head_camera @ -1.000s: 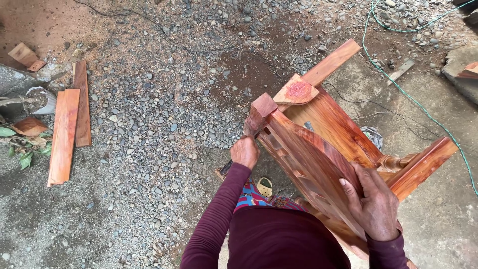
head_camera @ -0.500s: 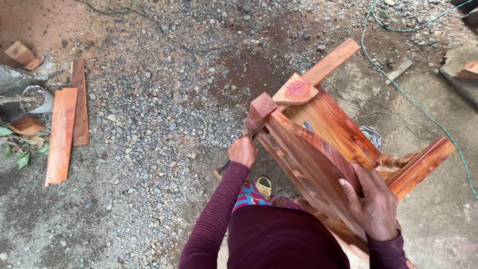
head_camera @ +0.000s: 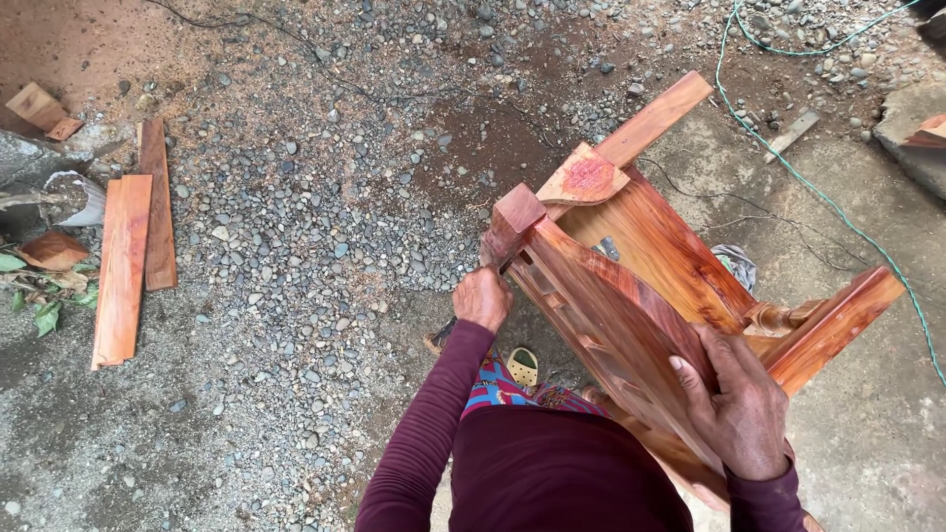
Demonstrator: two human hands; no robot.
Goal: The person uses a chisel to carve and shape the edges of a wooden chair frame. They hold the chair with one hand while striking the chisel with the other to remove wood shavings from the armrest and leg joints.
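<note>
A reddish wooden chair frame (head_camera: pixel 641 266) hangs tilted in front of me, its legs pointing up and to the right. My left hand (head_camera: pixel 483 299) is closed around a lower rail near the frame's left corner post. My right hand (head_camera: pixel 739 414) grips the frame's near edge, fingers spread over the wood. Both arms wear dark maroon sleeves.
Gravel ground lies below. Two reddish planks (head_camera: pixel 123 266) and wood offcuts (head_camera: pixel 39 108) lie at the left beside leaves. A green cord (head_camera: pixel 818 197) runs across concrete at the right. A sandalled foot (head_camera: pixel 522 366) shows under the frame.
The view has shifted slightly; the frame and both hands keep the same hold, with the frame barely moved.
</note>
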